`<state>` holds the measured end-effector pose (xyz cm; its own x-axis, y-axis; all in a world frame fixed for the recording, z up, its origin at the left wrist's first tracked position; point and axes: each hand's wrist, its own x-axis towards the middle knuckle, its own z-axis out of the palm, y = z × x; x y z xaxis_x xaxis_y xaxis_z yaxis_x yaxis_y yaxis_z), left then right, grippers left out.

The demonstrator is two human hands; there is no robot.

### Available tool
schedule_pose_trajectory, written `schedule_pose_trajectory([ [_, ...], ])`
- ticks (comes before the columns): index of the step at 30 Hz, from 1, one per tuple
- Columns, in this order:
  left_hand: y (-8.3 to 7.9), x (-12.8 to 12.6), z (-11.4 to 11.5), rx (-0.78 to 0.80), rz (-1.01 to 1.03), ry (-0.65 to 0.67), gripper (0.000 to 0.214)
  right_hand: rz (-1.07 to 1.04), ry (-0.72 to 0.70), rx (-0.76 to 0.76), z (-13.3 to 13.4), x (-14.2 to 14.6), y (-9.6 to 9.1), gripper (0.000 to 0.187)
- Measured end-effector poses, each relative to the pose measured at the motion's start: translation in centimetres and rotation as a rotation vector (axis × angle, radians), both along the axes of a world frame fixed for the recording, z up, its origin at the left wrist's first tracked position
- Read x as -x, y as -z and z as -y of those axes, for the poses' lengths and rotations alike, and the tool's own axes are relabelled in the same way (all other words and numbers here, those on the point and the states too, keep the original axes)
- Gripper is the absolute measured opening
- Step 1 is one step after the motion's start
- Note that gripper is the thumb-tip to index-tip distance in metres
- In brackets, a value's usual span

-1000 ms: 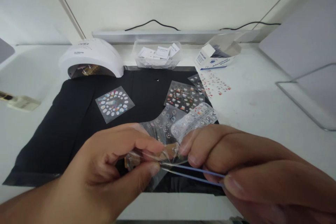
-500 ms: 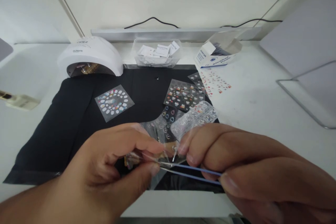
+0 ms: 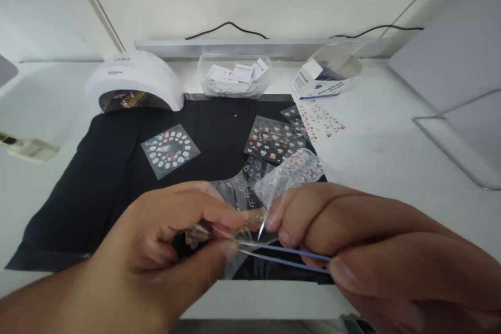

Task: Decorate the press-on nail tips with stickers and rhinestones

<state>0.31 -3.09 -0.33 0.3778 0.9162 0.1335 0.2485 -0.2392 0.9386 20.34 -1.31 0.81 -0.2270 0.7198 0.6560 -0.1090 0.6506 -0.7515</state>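
My left hand (image 3: 156,250) is pinched on a clear nail-sticker sheet (image 3: 242,190) held low in the middle of the view. My right hand (image 3: 364,250) grips thin blue tweezers (image 3: 285,258), and its fingers also hold a clear strip of stickers (image 3: 291,172) that curls up above them. The tweezer tips meet the sheet right between my two thumbs. Both hands hover over the near edge of a black mat (image 3: 97,182).
On the mat lie a square sticker sheet with white nail shapes (image 3: 170,150) and a colourful one (image 3: 274,141). A white nail lamp (image 3: 133,83), a clear tub of packets (image 3: 235,75) and an open blue-white box (image 3: 324,75) stand behind. Another sticker sheet (image 3: 321,120) lies on the white table.
The tweezer tips have crept a little further onto the sheet between my thumbs. My hands have otherwise kept their place.
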Motion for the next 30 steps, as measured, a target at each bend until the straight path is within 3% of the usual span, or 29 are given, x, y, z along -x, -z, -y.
schedule_pose_trajectory([
  [4, -0.1, 0.0, -0.1, 0.010, 0.004, 0.003, 0.034, 0.004, -0.020, 0.014, 0.1, 0.1, 0.0, 0.049],
  [8, -0.2, -0.2, 0.0, -0.002, 0.008, -0.010, 0.034, -0.072, 0.053, -0.044, 0.2, -0.1, 0.3, 0.054],
  [12, -0.1, -0.1, 0.2, -0.009, 0.020, -0.034, 0.032, 0.018, -0.019, -0.002, 0.3, -0.9, 0.0, 0.054],
  [16, 0.3, 0.2, 0.4, 0.053, 0.054, -0.017, 0.037, 0.028, -0.046, 0.008, 0.4, -0.8, -0.6, 0.049],
  [22, 0.5, 0.6, 0.1, 0.166, 0.152, -0.003, 0.038, -0.011, 0.023, -0.005, 0.0, -0.8, -0.1, 0.036],
  [24, 0.4, 0.8, 0.0, 0.166, 0.194, -0.025, 0.033, -0.021, -0.013, 0.052, -0.6, -1.6, 0.0, 0.032],
  [25, 0.4, 0.9, -0.1, 0.177, 0.219, -0.026, 0.031, 0.057, -0.137, 0.097, -1.0, -2.0, 0.0, 0.031],
  [30, 0.7, 0.9, -0.2, 0.276, 0.334, 0.028, 0.025, 0.028, -0.333, 0.320, -2.1, -2.7, 0.4, 0.018],
])
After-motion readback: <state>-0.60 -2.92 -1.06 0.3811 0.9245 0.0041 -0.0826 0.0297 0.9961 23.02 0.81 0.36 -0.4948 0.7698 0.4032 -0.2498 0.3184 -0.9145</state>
